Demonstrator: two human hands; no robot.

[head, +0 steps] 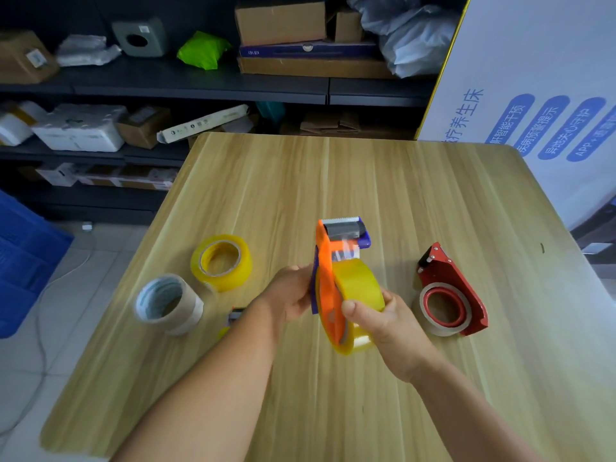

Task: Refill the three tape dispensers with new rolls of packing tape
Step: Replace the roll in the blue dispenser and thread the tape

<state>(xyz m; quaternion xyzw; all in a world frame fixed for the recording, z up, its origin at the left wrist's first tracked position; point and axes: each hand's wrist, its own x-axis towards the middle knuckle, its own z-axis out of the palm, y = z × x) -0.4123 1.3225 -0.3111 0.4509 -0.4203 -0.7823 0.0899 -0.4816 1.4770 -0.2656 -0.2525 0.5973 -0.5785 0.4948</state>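
An orange and purple tape dispenser (325, 261) is held upright above the wooden table (416, 195), with a yellow tape roll (360, 281) seated in it. My left hand (293, 295) grips the dispenser's left side. My right hand (380, 318) grips the yellow roll, thumb on its front. A red dispenser (456, 281) lies flat at the right and holds a whitish roll (445, 308). A loose yellow roll (221, 261) and a whitish roll (168, 303) lie at the left. Part of a third dispenser (235, 316) peeks out behind my left forearm.
Dark shelves (200, 85) stacked with cardboard boxes and parcels stand beyond the table's far edge. A large white printed box (533, 78) leans at the back right. A blue crate (23, 261) sits on the tiled floor to the left.
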